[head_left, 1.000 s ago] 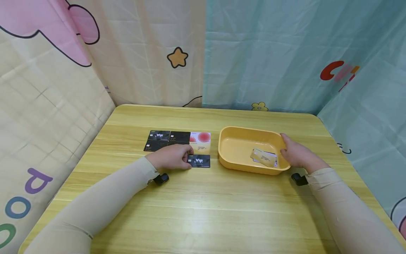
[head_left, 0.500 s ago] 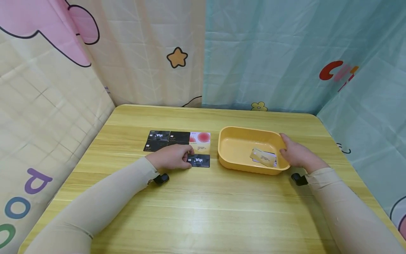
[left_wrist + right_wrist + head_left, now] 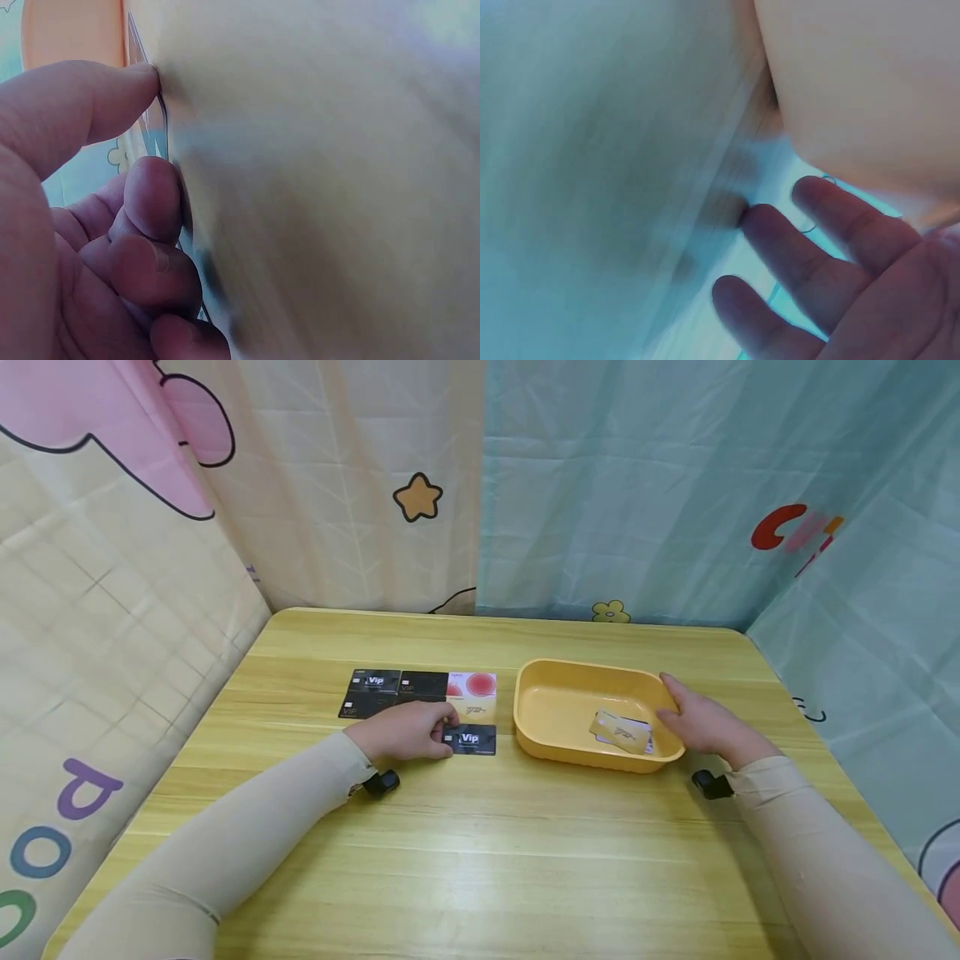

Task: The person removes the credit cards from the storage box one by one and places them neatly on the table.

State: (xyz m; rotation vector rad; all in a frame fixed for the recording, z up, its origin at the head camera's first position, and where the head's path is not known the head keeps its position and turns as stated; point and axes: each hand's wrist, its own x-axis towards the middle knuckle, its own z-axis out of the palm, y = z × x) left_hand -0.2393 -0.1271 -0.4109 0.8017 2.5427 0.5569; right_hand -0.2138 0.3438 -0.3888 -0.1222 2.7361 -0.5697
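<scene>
In the head view, my left hand point(image 3: 405, 729) holds the left end of a black Vip card point(image 3: 474, 740) lying flat on the table. The left wrist view shows its thumb and index finger at that card's edge point(image 3: 163, 112), the other fingers curled. Above it, cards lie edge to edge in two rows, among them a red-and-white card point(image 3: 474, 683) and a gold card point(image 3: 474, 707); my hand partly covers a black one. My right hand point(image 3: 705, 722) is at the right end of a yellow tray point(image 3: 585, 756), thumb over the rim, fingers extended outside in the right wrist view.
Inside the tray lies a small pile of cards, a gold card point(image 3: 621, 731) on top. Everything sits on a wooden table point(image 3: 480, 860). Patterned curtains point(image 3: 637, 485) hang behind the table and along both sides.
My right thumb has loosened and shifted slightly left over the tray rim. My left hand and the cards keep their places.
</scene>
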